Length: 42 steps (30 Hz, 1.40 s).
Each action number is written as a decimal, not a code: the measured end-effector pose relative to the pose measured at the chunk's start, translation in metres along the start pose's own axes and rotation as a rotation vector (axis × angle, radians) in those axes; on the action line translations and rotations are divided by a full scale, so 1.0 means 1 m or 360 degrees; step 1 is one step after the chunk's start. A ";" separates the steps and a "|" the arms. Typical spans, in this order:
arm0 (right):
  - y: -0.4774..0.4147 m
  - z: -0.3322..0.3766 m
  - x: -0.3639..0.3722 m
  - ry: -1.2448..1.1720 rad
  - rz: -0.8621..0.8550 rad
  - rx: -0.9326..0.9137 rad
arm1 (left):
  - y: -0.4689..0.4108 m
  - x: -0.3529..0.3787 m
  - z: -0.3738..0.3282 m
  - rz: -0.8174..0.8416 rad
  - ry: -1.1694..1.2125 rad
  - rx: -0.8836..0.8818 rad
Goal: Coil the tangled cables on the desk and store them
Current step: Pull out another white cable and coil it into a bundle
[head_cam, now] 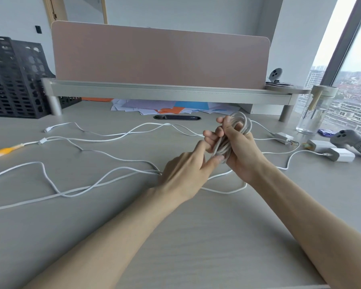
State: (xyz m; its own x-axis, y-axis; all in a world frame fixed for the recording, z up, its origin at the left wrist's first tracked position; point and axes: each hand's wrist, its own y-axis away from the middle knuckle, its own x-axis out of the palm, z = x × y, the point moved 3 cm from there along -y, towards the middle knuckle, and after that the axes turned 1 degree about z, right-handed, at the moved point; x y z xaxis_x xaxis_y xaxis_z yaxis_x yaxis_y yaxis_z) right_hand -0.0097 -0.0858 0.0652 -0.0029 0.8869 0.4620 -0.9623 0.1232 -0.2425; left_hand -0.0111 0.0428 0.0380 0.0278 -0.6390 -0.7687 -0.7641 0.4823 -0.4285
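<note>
The right hand [240, 147] had its grip wrapped round a coiled cable [243, 122], held just above the bench [196, 236]. The left hand [183, 172] had a narrow grip, thumb and forefinger pinching the coil's lower end. Loose cables [113, 159] lay sprawled across the bench to the left, and white chargers [342, 154] sat to the right.

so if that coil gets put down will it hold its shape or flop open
Likely loosens: no tie shows on the coil, only the right hand grips its loops together. Probably light, being thin cable. The loose cables lie in soft waves on the desk, so little stiffness.
</note>
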 end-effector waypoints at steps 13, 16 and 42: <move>0.002 -0.004 0.007 -0.0139 -0.0043 0.0080 | 0.002 -0.006 0.000 -0.0412 0.0142 0.0268; 0.001 -0.005 0.004 -0.0141 -0.0080 0.0133 | 0.003 -0.007 0.000 -0.0427 0.0111 0.0332; -0.006 -0.008 -0.013 -0.0250 -0.0552 0.0107 | 0.008 -0.007 -0.001 -0.0351 -0.0346 0.0728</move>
State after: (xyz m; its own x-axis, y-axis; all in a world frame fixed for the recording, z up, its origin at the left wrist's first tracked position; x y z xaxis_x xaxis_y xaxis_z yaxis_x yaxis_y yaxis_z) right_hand -0.0014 -0.0948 0.0541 0.2894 0.7178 0.6333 -0.9290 0.3699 0.0053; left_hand -0.0178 0.0506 0.0407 0.3251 -0.6392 -0.6970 -0.3686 0.5931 -0.7158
